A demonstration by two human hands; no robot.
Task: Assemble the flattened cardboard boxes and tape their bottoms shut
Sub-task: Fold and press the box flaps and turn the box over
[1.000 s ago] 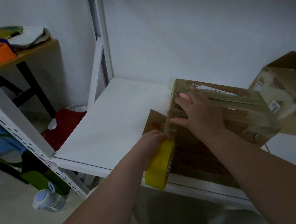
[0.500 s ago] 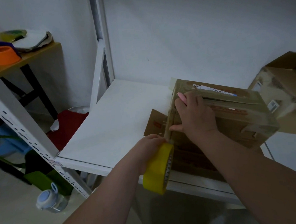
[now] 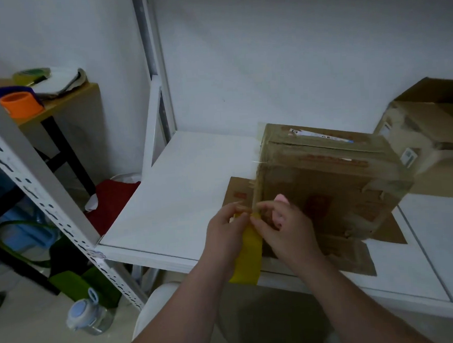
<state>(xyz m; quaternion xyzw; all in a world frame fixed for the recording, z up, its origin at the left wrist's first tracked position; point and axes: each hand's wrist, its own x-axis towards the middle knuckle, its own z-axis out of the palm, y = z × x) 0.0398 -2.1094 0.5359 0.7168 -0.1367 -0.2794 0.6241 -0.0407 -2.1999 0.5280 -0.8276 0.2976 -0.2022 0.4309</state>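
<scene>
A brown cardboard box (image 3: 334, 175) stands upside down on the white shelf (image 3: 184, 189), its flaps spread flat beneath it and its taped bottom facing up. A strip of clear tape runs down its near left edge. My left hand (image 3: 227, 231) grips a yellow roll of tape (image 3: 248, 257) at the box's lower left corner. My right hand (image 3: 284, 224) pinches the tape strip just above the roll, its fingertips touching the left hand's.
A second, open cardboard box (image 3: 430, 132) lies at the right against the wall. A perforated metal upright (image 3: 35, 183) crosses the left side. Beyond it are a wooden table with an orange roll (image 3: 19, 104), a red bin (image 3: 110, 202) and a water bottle (image 3: 88, 315) on the floor.
My right hand has slid from the top of the box down its left edge to the tape roll. The left hand with the roll has stayed at the lower corner.
</scene>
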